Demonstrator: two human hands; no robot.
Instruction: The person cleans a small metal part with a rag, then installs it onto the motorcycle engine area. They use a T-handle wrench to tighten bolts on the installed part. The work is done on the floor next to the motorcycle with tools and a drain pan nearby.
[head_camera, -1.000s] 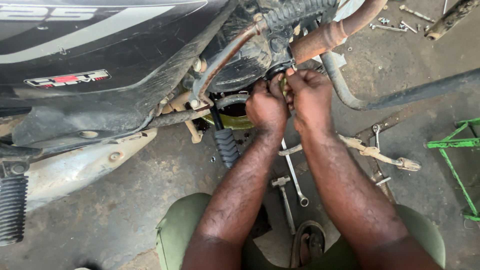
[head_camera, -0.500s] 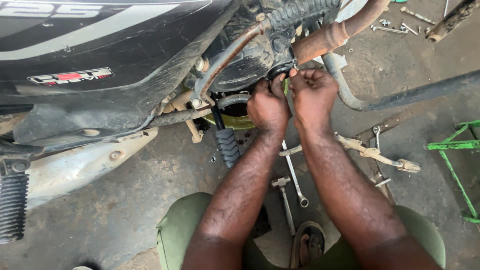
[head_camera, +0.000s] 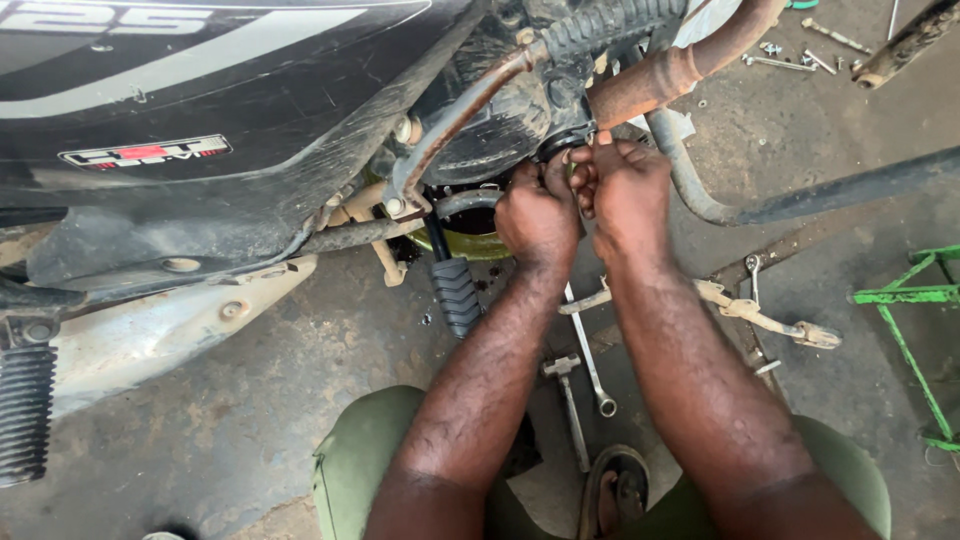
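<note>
Just below the rusty brown exhaust pipe (head_camera: 660, 75) of the black motorcycle, the two hands met at a small dark fitting (head_camera: 572, 148) on the underside of the engine. The left hand (head_camera: 537, 212) lay a little lower than the pipe and toward the black ribbed rubber footpeg (head_camera: 457, 293), its fingers curled in tight, while the right hand (head_camera: 630, 185) sat directly under the pipe, fingers bent and pinching at the same spot. Both seemed closed on something small between them, possibly a thin greenish piece, but what it was could not be told, since the fingers covered it. The fitting lay up and away from the hands, straight ahead along the forearms, and the right hand was the nearer of the two, its fingertips touching it. The pipe's long axis ran slantwise up toward the frame's upper right, crossing just above the knuckles. Well below the pipe, on the concrete floor (head_camera: 200, 430) between the forearms, lay a long silver ring spanner (head_camera: 588, 355) and a shorter silver wrench (head_camera: 568, 400), both pointing roughly toward the engine. Off to the pipe's lower right stood a green metal frame (head_camera: 905, 295).
</note>
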